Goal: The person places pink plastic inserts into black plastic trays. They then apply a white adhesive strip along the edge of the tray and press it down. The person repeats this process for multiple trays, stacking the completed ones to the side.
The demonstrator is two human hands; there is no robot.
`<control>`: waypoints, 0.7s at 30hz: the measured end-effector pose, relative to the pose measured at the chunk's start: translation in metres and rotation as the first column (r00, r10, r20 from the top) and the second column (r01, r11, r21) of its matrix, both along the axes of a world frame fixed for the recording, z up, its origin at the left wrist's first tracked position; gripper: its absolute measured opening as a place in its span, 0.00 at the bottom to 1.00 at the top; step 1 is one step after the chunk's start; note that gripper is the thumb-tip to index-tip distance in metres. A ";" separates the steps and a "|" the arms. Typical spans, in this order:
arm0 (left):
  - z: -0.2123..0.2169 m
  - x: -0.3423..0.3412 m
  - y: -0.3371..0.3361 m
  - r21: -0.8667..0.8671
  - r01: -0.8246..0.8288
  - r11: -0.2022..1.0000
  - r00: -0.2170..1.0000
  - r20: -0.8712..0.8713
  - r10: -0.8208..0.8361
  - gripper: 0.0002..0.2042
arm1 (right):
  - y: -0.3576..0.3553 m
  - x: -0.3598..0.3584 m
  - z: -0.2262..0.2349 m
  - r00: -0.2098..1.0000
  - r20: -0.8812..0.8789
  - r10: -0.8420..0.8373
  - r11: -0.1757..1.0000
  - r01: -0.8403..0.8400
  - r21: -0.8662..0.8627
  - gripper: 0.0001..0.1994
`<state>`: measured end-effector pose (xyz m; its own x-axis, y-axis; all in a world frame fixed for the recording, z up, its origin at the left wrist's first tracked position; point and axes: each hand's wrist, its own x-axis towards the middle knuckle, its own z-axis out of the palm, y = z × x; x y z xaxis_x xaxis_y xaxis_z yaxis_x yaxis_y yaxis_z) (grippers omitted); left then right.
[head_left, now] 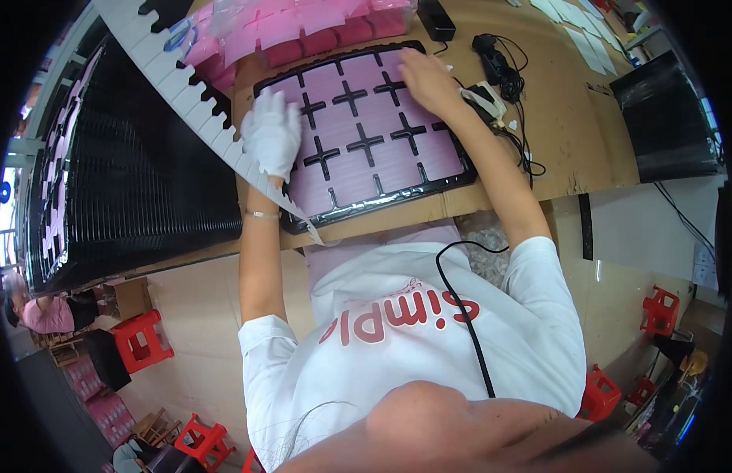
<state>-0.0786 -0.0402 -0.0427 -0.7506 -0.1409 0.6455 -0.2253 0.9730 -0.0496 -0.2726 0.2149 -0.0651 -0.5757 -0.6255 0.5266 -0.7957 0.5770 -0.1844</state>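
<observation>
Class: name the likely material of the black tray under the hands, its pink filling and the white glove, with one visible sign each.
Black tray: probably moulded plastic, glossy; its rim catches highlights. Pink filling: perhaps foam or plastic sheet, satin-looking, faintly lined; unclear which. White glove: seemingly fabric, matt; no shine shows.

And here's the room, bending at its rim: a brown-topped desk sweeps across the upper half, while below it a pale, glossy floor catches the light! Red on the left, a plastic stool, and another stool lower down beside wooden furniture. Over on the right, a third stool by a white surface, wall or panel, hard to call. Far left, bright white light glares.
</observation>
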 end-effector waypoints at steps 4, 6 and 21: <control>-0.021 -0.024 -0.026 0.023 -0.128 0.992 0.916 0.387 0.109 0.28 | -0.017 -0.014 -0.009 0.978 0.185 -0.096 0.908 0.010 0.418 0.30; 0.003 -0.030 -0.013 0.042 -0.288 0.957 0.835 0.500 0.229 0.29 | -0.013 -0.019 -0.020 0.987 0.103 -0.125 0.951 0.090 0.295 0.29; -0.006 0.161 0.046 0.456 0.181 0.871 0.953 0.138 -0.270 0.19 | 0.149 0.151 0.004 0.926 0.321 0.202 0.976 -0.216 0.011 0.17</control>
